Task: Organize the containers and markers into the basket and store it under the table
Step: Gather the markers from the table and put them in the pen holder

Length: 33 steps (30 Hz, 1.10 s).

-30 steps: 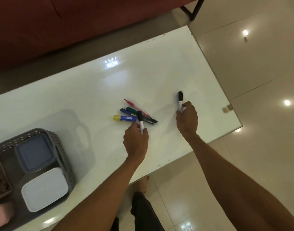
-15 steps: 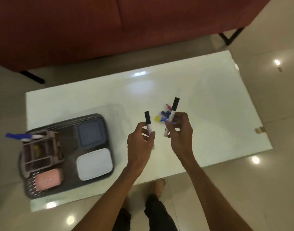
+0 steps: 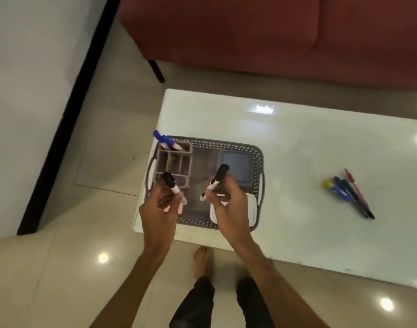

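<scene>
Black markers, one pinched in my left hand (image 3: 161, 207) and one in my right hand (image 3: 228, 204), hover above the basket (image 3: 259, 166) (ready to drop into the organizer (image 3: 188, 150), I think).

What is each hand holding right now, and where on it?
Left hand pinches a black-capped marker by its white barrel; right hand grips another black-capped marker by its barrel.

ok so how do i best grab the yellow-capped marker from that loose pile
Pinch the yellow-capped marker at its cap end, coming from the left. That end pokes clear of the pile, while its blue barrel lies against the other pens fanned out to the right. It lies flat on the table, so come from above.
</scene>
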### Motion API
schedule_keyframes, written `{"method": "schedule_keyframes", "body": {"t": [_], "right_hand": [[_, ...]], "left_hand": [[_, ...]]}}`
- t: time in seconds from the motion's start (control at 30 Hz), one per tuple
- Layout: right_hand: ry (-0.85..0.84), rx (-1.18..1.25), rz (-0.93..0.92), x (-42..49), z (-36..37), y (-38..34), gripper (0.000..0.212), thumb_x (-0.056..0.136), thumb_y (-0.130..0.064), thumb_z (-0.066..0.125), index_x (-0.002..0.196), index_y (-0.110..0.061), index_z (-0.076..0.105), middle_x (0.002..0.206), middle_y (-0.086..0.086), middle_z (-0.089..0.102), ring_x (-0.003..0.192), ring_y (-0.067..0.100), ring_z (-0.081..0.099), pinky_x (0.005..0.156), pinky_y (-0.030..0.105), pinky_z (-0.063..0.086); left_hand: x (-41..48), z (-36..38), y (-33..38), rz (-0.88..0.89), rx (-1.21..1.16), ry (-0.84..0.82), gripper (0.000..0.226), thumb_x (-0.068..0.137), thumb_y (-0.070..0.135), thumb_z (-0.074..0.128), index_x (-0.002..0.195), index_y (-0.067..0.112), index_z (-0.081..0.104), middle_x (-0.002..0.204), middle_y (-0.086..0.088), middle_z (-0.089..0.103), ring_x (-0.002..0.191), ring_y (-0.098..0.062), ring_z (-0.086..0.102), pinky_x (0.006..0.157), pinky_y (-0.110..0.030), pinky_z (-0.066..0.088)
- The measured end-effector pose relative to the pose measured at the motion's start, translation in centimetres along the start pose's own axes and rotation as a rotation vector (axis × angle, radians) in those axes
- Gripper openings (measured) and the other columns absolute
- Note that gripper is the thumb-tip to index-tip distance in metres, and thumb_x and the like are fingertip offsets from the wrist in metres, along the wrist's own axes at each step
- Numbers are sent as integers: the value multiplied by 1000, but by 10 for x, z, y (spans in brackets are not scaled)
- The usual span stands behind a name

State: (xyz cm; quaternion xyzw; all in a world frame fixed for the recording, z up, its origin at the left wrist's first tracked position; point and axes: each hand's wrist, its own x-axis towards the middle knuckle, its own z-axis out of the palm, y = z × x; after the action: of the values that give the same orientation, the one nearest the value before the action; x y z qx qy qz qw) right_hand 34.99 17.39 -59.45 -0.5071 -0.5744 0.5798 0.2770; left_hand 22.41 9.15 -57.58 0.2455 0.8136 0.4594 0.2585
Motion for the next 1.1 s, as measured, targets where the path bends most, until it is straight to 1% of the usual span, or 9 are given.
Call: {"method": "schedule_keyframes", "body": {"t": [0.13,0.3,0.5,0.57,0.67,0.77,0.83,0.93,1.1], "right_hand": [[-20,-49,-80,10,46,-8,25,92,-12,68,117,-14,64,96,-1,74,87,7,70,78,13,53],[-26,-217,-127,25,84,3,24,94,-14,65,117,-18,62,101,-3,72,93,7,68,84,29,59],[-16,-459,-170,31,101,18,25,95,-12,63,119,-17,60,109,-2,69,98,12,63,83,22,48],[-28,-532,-151,31,103,24,26,95,-11,62,120,-15,60,116,1,66,109,15,57,89,22,42],[-44,-609,-147,34,104,30,23,95,-12,62,118,-11,61,119,4,61,112,17,52,92,25,45],[-63,-655,-171,36,106,34,21,94,-11,63,115,-10,61,119,6,58,111,20,53,93,27,48],[-73,-685,-174,37,108,36,22,93,-11,64,115,-11,60,119,7,57,111,22,55,93,34,53],[-108,-689,-152,38,107,36,34,91,-11,66,124,-12,56,125,8,54,117,23,53,96,39,54],[-159,-616,-154,33,85,23,64,87,-23,73,142,-17,43,138,5,47,126,18,46,98,28,44]], "left_hand": [[27,-28,-21,-10,-53,82,24,90,10,70,113,10,66,102,-3,77,93,-15,75,85,-46,61],[53,-33,-38,-2,-70,100,18,90,13,69,108,13,66,96,10,76,88,-9,74,81,-45,61],[68,-25,-59,-17,51,85,19,92,30,69,107,21,65,99,9,74,89,-14,71,77,-44,62],[71,-22,-66,-20,132,83,16,92,30,69,106,24,65,102,5,71,91,-14,68,76,-40,61],[75,-17,-73,-14,242,82,19,90,20,71,108,19,67,108,0,67,100,-12,59,82,-23,53],[76,-15,-75,-7,344,81,17,91,19,69,107,15,66,107,0,66,105,-17,56,84,-23,42],[77,-14,-77,-28,382,76,17,91,19,68,107,13,66,109,-3,64,107,-18,56,86,-23,40],[80,-13,-76,-43,370,78,24,90,17,69,114,14,64,113,-4,60,109,-20,56,92,-30,49],[71,-19,-65,-55,325,160,59,81,24,79,133,17,50,132,-6,51,124,-22,48,100,-36,47]]}}
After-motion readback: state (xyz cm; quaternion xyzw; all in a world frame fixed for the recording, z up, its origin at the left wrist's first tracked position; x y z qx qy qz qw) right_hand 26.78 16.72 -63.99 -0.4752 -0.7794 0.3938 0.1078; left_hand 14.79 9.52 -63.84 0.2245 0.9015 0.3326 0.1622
